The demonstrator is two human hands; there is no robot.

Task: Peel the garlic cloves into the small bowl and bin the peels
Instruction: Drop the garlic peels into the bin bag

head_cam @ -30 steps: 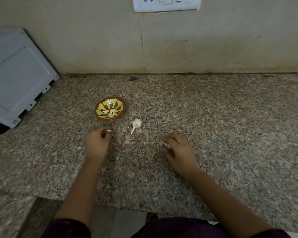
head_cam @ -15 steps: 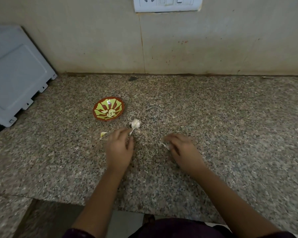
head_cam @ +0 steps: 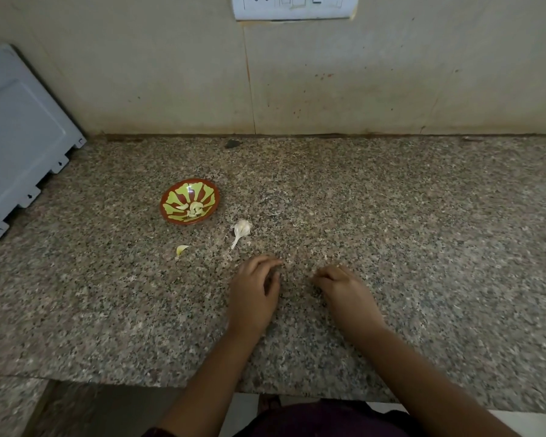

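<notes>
The small red and green bowl (head_cam: 174, 212) stands on the granite counter with several peeled cloves in it. To its right lies the rest of the garlic head (head_cam: 241, 230), white with a short stalk. One loose clove (head_cam: 181, 249) lies in front of the bowl. My left hand (head_cam: 254, 291) rests palm down on the counter just in front of the garlic head, fingers loosely bent, with nothing visible in it. A little to the right, my right hand (head_cam: 344, 290) has its fingers curled under; the bit of peel it pinched is hidden inside them.
A grey appliance (head_cam: 19, 146) leans at the back left of the counter. The tiled wall with a white switch plate (head_cam: 293, 7) runs along the back. The counter's front edge (head_cam: 139, 384) is close to my body. No bin is in view.
My left hand let go of a clove in front of the bowl, then moved right, close to my right hand. My right hand stayed put, and its peel is now out of sight.
</notes>
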